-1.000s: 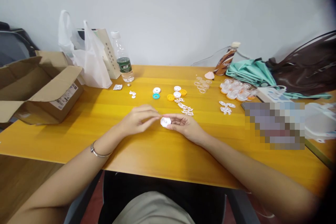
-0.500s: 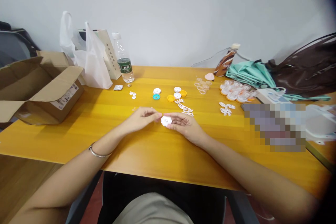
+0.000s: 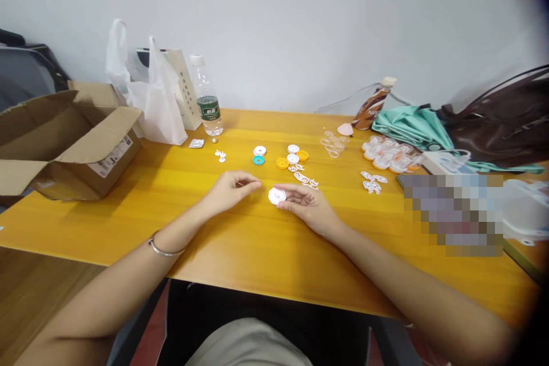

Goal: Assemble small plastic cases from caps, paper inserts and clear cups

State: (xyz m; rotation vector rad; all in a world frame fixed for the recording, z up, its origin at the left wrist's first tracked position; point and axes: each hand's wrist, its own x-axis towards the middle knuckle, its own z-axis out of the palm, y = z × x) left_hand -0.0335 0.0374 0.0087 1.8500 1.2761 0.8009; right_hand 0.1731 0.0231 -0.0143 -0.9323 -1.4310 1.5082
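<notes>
My right hand [image 3: 306,204] pinches a round white plastic disc [image 3: 277,196] between thumb and fingers, its face turned up toward me with a small raised centre. To the left, apart from the disc, my left hand [image 3: 231,191] has thumb and forefinger tips together; whether something tiny sits between them I cannot make out. Beyond my hands lie a blue ring [image 3: 258,160], a white ring [image 3: 259,150], white round parts [image 3: 293,158], orange rings [image 3: 282,163] and white openwork pieces [image 3: 302,177]. Small white pieces [image 3: 222,155] lie farther left.
An open cardboard box [image 3: 86,166], a white plastic bag [image 3: 160,108] and a water bottle [image 3: 209,103] stand left. At right are clear rings [image 3: 334,143], assembled clear-and-orange pieces [image 3: 390,154], more openwork pieces [image 3: 372,186], a brown drink bottle [image 3: 372,107] and teal cloth [image 3: 414,126].
My left fingers have come away from the white disc, leaving a gap. My right hand still holds it, slightly farther right in view. The whole view has shifted a little.
</notes>
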